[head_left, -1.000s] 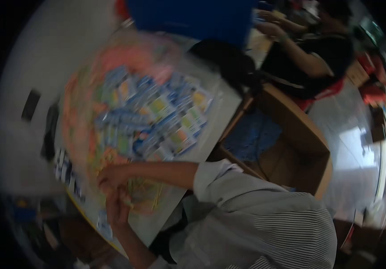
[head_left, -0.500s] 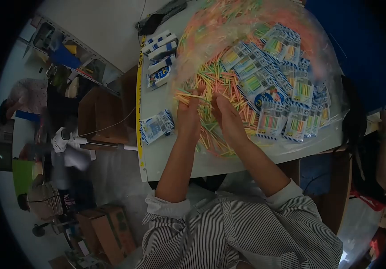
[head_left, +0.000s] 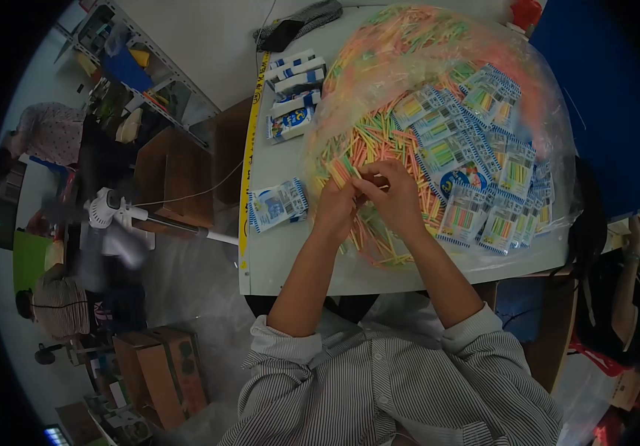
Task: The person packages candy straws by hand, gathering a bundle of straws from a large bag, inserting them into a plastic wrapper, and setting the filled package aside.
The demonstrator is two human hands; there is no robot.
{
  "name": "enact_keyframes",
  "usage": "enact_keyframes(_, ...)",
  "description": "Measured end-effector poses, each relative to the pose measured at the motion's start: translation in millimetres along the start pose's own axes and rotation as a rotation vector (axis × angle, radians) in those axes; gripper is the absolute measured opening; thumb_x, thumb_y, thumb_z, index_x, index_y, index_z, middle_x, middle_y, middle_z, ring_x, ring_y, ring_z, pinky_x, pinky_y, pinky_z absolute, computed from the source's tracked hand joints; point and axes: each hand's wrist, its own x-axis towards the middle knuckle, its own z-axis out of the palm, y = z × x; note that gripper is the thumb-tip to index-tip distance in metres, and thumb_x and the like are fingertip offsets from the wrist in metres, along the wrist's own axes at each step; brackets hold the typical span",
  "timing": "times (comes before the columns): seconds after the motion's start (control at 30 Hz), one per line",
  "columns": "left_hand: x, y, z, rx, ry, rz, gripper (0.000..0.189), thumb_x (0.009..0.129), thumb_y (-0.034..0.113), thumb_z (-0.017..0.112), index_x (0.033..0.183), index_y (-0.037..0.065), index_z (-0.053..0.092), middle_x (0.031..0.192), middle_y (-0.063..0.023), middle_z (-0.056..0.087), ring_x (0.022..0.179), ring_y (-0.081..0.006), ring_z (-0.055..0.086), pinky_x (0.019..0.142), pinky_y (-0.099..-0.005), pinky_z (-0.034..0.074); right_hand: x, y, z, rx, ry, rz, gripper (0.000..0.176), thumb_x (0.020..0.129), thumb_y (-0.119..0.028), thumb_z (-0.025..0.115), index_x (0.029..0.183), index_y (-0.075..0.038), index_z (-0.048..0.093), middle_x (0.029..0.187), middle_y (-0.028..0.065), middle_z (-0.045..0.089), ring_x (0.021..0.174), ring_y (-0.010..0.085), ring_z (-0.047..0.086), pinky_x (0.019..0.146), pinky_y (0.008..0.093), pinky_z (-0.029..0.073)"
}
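In the head view, a small bundle of sticks (head_left: 343,168) is held over the near edge of a heap of coloured sticks (head_left: 379,134). The heap lies in a clear plastic bag (head_left: 439,52) on the white table (head_left: 290,260). The fingers of the left hand (head_left: 335,208) are curled shut around the bundle. The fingertips of the right hand (head_left: 398,199) are pinched on its upper end, and the two hands touch.

For this step to be done well, it is judged that the stick ends should be squared against the left palm before the grip is tightened. Stray sticks from the heap should be kept out of the bundle, so that it stays even.

A filled packet (head_left: 278,204) lies flat just left of the hands. More are stacked at the far table edge (head_left: 295,74), and many are piled on the heap to the right (head_left: 476,171). Blue and white print and a cartoon picture can be made out on the packets. No brand name or word can be read, because the lettering is too small.
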Motion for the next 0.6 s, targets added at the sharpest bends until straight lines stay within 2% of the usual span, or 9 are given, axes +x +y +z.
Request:
enact_keyframes(0.07, 2, 0, -6, 0.015, 0.002, -0.007, 0.019, 0.088, 0.014, 0.040, 0.103, 0.003, 0.046, 0.100, -0.0097, 0.052, 0.090, -0.0192, 0.053, 0.077, -0.0325, 0.045, 4, 2, -3, 0.006, -0.024, 0.023, 0.013, 0.073, -0.008, 0.061, 0.085, -0.001, 0.058, 0.084, 0.0069, 0.051, 0.069, 0.0142, 0.058, 0.057, 0.0252, 0.048)
enact_keyframes(0.17, 2, 4, -16, -0.089, 0.011, -0.119, 0.022, 0.089, 0.018, 0.039, 0.103, 0.003, 0.047, 0.101, -0.0086, 0.052, 0.094, -0.0180, 0.051, 0.080, -0.0322, 0.043, 6, 4, -13, -0.027, -0.120, -0.051, 0.009, 0.073, -0.004, 0.060, 0.082, -0.001, 0.058, 0.088, 0.0073, 0.052, 0.076, 0.0170, 0.058, 0.061, 0.0269, 0.048)
enact_keyframes(0.23, 0, 9, -18, -0.230, -0.107, -0.059, 0.026, 0.090, 0.022, 0.038, 0.106, 0.004, 0.047, 0.101, -0.0060, 0.053, 0.097, -0.0156, 0.049, 0.082, -0.0314, 0.041, 9, 6, -19, -0.432, 0.029, -0.305, 0.017, 0.079, -0.009, 0.055, 0.094, -0.002, 0.056, 0.095, 0.0109, 0.052, 0.087, 0.0199, 0.055, 0.074, 0.0296, 0.046)
enact_keyframes(0.33, -5, 14, 0, -0.269, 0.015, 0.143, 0.028, 0.090, 0.024, 0.037, 0.108, 0.005, 0.047, 0.104, -0.0042, 0.052, 0.098, -0.0136, 0.049, 0.082, -0.0296, 0.040, 3, -2, -4, -0.220, 0.187, -0.308, 0.029, 0.085, -0.018, 0.047, 0.108, -0.002, 0.049, 0.107, 0.0118, 0.050, 0.098, 0.0198, 0.049, 0.086, 0.0309, 0.038)
enact_keyframes(0.37, -1, 12, 3, -0.268, 0.009, 0.151, 0.028, 0.090, 0.024, 0.037, 0.108, 0.005, 0.047, 0.104, -0.0042, 0.052, 0.098, -0.0136, 0.049, 0.082, -0.0296, 0.040, 0, -6, 3, -0.219, 0.192, -0.317, 0.029, 0.085, -0.018, 0.047, 0.108, -0.002, 0.049, 0.107, 0.0118, 0.050, 0.098, 0.0198, 0.049, 0.086, 0.0309, 0.038)
enact_keyframes(0.43, 3, 4, 8, -0.171, 0.123, 0.332, 0.028, 0.090, 0.023, 0.036, 0.111, 0.007, 0.046, 0.107, -0.0041, 0.052, 0.098, -0.0132, 0.049, 0.079, -0.0260, 0.040, -10, -14, 17, 0.931, 0.137, 0.494, 0.039, 0.088, -0.026, 0.039, 0.116, 0.001, 0.041, 0.113, 0.0101, 0.047, 0.105, 0.0180, 0.044, 0.093, 0.0300, 0.031)
enact_keyframes(0.47, 1, -1, 10, -0.172, 0.125, 0.337, 0.028, 0.090, 0.023, 0.036, 0.111, 0.007, 0.046, 0.107, -0.0041, 0.052, 0.098, -0.0132, 0.049, 0.079, -0.0260, 0.040, -13, -15, 19, 0.932, 0.132, 0.492, 0.039, 0.088, -0.026, 0.039, 0.116, 0.001, 0.041, 0.113, 0.0101, 0.047, 0.105, 0.0180, 0.044, 0.093, 0.0300, 0.031)
enact_keyframes(0.53, -11, -2, 13, 0.126, 0.155, 0.211, 0.028, 0.090, 0.024, 0.037, 0.110, 0.007, 0.046, 0.105, -0.0042, 0.052, 0.090, -0.0120, 0.052, 0.073, -0.0233, 0.041, -18, -18, 26, 1.272, -0.016, 0.601, 0.038, 0.089, -0.025, 0.037, 0.116, 0.001, 0.041, 0.117, 0.0067, 0.044, 0.109, 0.0177, 0.041, 0.094, 0.0288, 0.030)
enact_keyframes(0.6, -11, -5, 3, 0.069, 0.124, 0.233, 0.026, 0.089, 0.024, 0.039, 0.107, 0.007, 0.048, 0.101, -0.0039, 0.054, 0.085, -0.0115, 0.053, 0.071, -0.0227, 0.042, -21, -25, 20, 1.138, -0.096, 0.557, 0.039, 0.089, -0.025, 0.035, 0.118, 0.001, 0.040, 0.119, 0.0076, 0.043, 0.112, 0.0192, 0.038, 0.095, 0.0287, 0.028)
